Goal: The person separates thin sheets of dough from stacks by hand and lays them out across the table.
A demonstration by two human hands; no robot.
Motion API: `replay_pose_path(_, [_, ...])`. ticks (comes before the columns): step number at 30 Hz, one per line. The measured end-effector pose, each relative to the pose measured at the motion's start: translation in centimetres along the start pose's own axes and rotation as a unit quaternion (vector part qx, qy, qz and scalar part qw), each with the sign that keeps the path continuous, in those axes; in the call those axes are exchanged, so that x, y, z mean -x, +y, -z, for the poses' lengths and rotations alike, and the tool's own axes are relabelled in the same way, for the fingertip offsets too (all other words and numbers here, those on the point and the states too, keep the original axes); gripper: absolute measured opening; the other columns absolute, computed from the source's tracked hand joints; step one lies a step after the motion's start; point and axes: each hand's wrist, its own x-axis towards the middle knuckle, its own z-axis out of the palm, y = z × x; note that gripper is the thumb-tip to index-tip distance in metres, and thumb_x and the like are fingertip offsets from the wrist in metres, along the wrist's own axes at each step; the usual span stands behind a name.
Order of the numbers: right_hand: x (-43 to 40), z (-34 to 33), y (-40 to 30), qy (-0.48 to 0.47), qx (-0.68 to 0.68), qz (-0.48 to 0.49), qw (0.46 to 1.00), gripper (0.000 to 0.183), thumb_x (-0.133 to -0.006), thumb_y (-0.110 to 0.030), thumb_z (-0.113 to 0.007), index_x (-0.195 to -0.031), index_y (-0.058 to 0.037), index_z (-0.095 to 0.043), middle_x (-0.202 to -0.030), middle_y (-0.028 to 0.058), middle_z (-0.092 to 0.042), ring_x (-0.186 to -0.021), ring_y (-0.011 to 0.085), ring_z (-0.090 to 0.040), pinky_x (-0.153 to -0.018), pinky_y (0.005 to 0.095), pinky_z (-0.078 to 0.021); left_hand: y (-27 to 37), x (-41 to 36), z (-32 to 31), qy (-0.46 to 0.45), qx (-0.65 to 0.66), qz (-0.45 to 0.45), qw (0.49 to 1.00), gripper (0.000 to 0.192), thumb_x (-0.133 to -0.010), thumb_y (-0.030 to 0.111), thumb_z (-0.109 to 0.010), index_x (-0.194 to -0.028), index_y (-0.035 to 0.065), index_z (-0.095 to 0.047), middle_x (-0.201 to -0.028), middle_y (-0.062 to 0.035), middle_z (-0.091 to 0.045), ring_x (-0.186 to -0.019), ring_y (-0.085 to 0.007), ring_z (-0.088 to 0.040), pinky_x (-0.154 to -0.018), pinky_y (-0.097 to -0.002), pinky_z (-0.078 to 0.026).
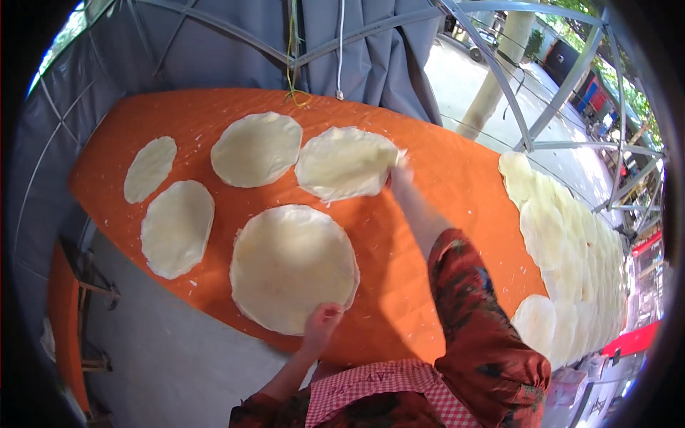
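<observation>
Round, thin pale flatbreads lie on an orange cloth-covered table. At the lower edge of the nearest large stack of flatbreads is my left hand, its fingers bent at the rim; whether they pinch it cannot be told. My right hand reaches to the right edge of a farther flatbread and is blurred, so its grip is unclear. Left of that one lies another flatbread. Two more, an oval one and a smaller one, are at the table's left part.
Many overlapping flatbreads cover the table's right end. A grey tarpaulin wall and metal frame bars stand behind the table. A white cord and yellow string hang at its back edge. Another orange-covered table is at lower left.
</observation>
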Motion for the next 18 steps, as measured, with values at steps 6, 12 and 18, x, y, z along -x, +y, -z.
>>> replay_pose_path(6, [11.0,-8.9,-14.3,-0.240,0.427,0.298,0.819,0.036,-0.070,-0.005,-0.066,-0.104,-0.0003,-0.054,-0.080,0.0112,-0.063,-0.077,0.0210,-0.063,-0.072,0.0338,-0.0500,4.5,-2.2,3.9,0.039,0.340,0.048,0.938,0.040,-0.097,0.036,-0.047,-0.127,0.0097,-0.045,-0.124,-0.0100,-0.051,-0.106,-0.0295,-0.055,-0.089,-0.0451,-0.047])
replay_pose_path(12, [32.3,-3.6,-6.2,-0.349,0.604,0.181,0.694,0.054,-0.073,-0.018,-0.069,-0.121,-0.0051,-0.048,-0.087,0.0183,-0.063,-0.079,0.0337,-0.063,-0.073,0.0403,-0.0499,9.1,-5.2,0.2,-0.147,0.537,-0.003,0.831,0.066,-0.094,0.061,-0.031,-0.141,0.0153,-0.034,-0.138,-0.0086,-0.045,-0.120,-0.0330,-0.047,-0.099,-0.0511,-0.038])
replay_pose_path(18, [34.0,3.5,3.1,-0.358,0.586,0.123,0.716,0.058,-0.070,-0.030,-0.074,-0.117,-0.0049,-0.052,-0.099,0.0182,-0.060,-0.085,0.0341,-0.061,-0.079,0.0390,-0.0489,5.1,-4.7,0.9,-0.065,0.471,0.040,0.879,0.064,-0.095,0.058,-0.032,-0.142,0.0142,-0.034,-0.139,-0.0071,-0.044,-0.124,-0.0291,-0.045,-0.103,-0.0481,-0.037])
